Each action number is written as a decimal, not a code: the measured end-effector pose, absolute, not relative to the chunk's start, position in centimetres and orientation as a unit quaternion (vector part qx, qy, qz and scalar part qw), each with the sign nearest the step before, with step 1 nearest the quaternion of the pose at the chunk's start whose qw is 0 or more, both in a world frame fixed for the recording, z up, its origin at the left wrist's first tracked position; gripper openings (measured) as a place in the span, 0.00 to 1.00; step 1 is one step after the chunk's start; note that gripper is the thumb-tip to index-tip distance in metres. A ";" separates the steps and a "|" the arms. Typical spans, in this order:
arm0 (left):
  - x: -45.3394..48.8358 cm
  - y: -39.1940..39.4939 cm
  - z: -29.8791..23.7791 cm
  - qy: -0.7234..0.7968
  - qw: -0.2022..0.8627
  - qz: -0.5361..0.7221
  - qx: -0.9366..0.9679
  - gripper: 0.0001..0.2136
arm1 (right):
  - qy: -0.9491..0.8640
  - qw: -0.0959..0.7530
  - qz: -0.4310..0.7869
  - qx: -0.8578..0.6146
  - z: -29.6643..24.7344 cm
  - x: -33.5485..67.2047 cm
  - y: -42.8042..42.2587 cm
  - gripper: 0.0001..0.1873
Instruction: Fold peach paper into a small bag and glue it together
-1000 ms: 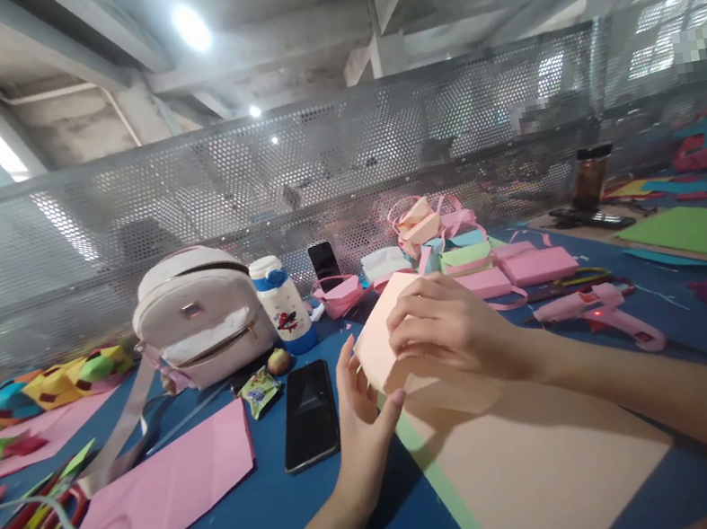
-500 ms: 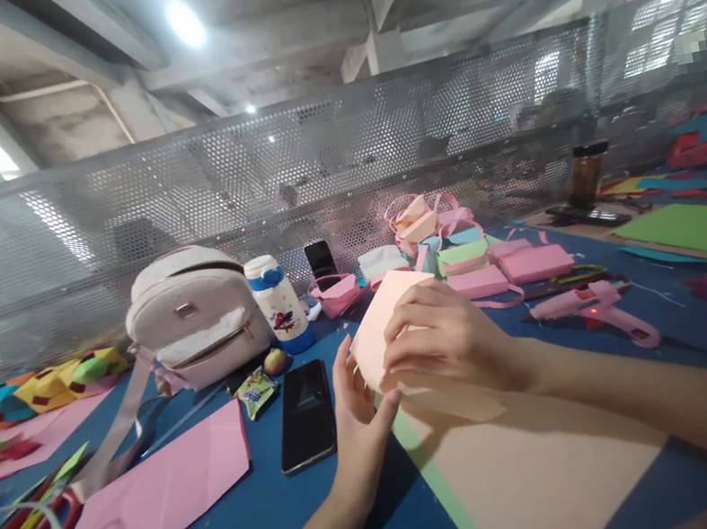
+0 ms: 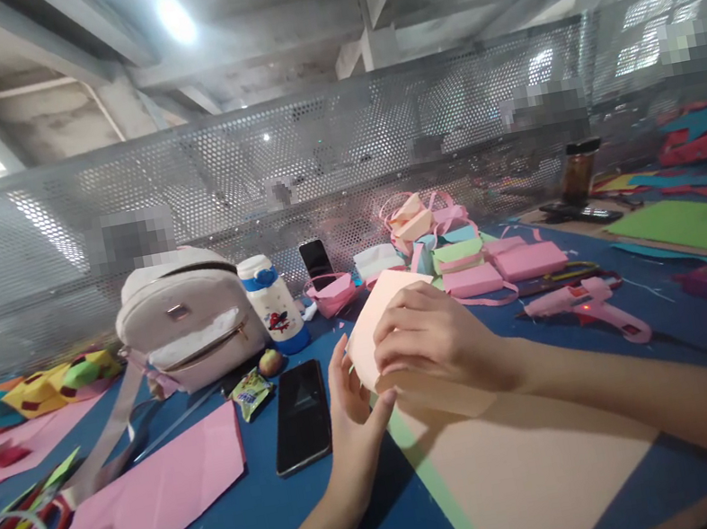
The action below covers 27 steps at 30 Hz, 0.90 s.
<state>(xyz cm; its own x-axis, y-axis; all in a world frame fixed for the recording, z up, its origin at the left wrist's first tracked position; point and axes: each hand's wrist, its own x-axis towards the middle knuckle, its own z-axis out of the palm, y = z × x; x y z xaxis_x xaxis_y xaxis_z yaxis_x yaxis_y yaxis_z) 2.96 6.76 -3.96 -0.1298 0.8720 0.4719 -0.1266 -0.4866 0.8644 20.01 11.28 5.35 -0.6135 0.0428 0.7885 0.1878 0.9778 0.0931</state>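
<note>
A peach folded piece of paper or craft foam [image 3: 376, 308] is held up between my two hands, tilted, above the tabletop. My left hand [image 3: 355, 419] supports its left side, with the thumb at the lower edge and the fingers partly behind it. Across its front and right side, my right hand [image 3: 442, 340] has its fingers curled onto the piece. The right fingertips press near the lower edge, close to the left thumb. Beneath the hands lies a large peach sheet [image 3: 535, 479] over a light green sheet [image 3: 443, 490]. The piece's back is hidden.
A pink glue gun [image 3: 590, 305] with a lit red light lies to the right. On the left are a black phone [image 3: 298, 415], a pink sheet [image 3: 157, 509], a bottle [image 3: 273, 306] and a backpack [image 3: 190, 325]. Small pink bags [image 3: 523, 259] stand behind the hands.
The view has shifted slightly, so everything sits a little further left. Both hands keep nearly the same grip on the peach piece.
</note>
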 end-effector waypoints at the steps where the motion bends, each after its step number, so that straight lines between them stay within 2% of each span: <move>1: 3.0 6.7 -3.9 0.343 0.374 0.668 0.544 0.37 | -0.895 0.432 -0.091 -0.067 5.3 20.0 11.3 0.10; 6: 3.0 6.6 -3.7 0.348 0.381 0.664 0.542 0.38 | -0.898 0.421 -0.104 -0.075 5.3 19.9 11.1 0.11; 15: 3.1 6.4 -3.1 0.359 0.385 0.663 0.533 0.39 | -0.895 0.438 0.030 -0.082 5.5 20.0 10.8 0.07; 27: 3.0 6.6 -3.5 0.352 0.380 0.672 0.529 0.38 | -0.867 0.486 0.023 -0.105 6.1 20.4 10.9 0.10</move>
<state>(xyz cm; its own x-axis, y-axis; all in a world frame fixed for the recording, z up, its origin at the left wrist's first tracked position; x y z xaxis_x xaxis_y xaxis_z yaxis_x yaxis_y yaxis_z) 3.05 6.64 -3.50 -0.1524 0.8832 0.4437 -0.1383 -0.4635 0.8752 20.44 10.87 6.15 -0.5059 0.2043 0.8381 0.1586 0.9770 -0.1424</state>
